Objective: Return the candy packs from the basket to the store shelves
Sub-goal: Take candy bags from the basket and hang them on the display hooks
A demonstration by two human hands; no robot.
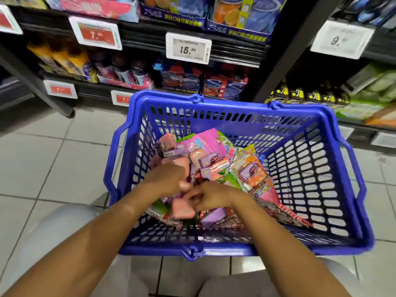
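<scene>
Blue plastic forms the basket [317, 168], which is set on a pale tiled floor [42, 159] in front of dark store shelves [235, 52]. Its walls are slotted, and its handles are folded down against the rim. A jumbled pile of candy packs [205, 159] is held in the left half of the basket, while the slotted bottom is left bare on the right. Pink, purple, orange and green wrappers are mixed together in the pile; an orange pack [249, 170] is seen lying on top at the pile's right edge.

Both bare forearms are reached down into the basket from the near side. The left hand [169, 179] is laid on the pile with its fingers bent around a pink pack [182, 166], though motion blur keeps the exact hold from being read clearly. The right hand [211, 197] is placed just beside it, its fingertips nearly touching the left thumb; its fingers are curled among the packs, and whether anything is pinched cannot be told.

Behind the basket, boxed sweets in blue, pink and yellow are stacked on the shelves. A white price tag [188, 48] marked 15.99 is clipped to one shelf edge, and red tags [96, 33] are fixed further left.
</scene>
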